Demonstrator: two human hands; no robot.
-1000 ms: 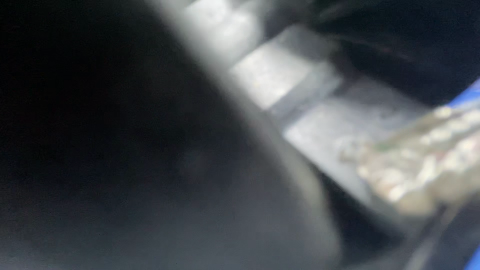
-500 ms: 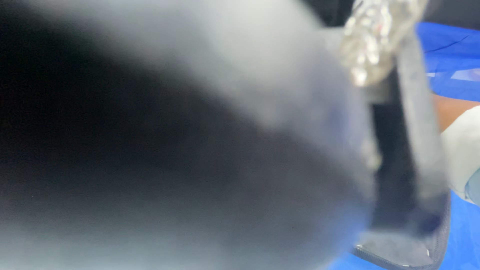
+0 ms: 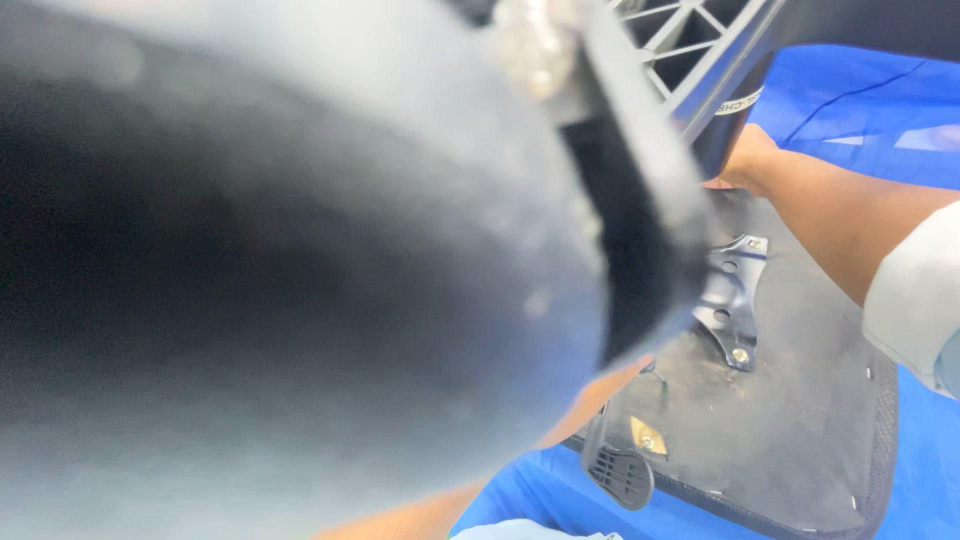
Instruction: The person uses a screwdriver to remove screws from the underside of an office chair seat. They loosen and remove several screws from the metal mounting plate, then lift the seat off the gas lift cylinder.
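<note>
A large black shell (image 3: 300, 250), blurred and close to the lens, fills the left and blocks most of the view. Right of it a flat black panel (image 3: 790, 400) lies underside up on the blue sheet (image 3: 860, 100), exposing its metal bracket (image 3: 735, 300). The right hand (image 3: 745, 155) reaches to the panel's far edge under a ribbed black part (image 3: 700, 50); grip cannot be told. The left forearm (image 3: 590, 400) passes beneath the shell, its hand hidden
</note>
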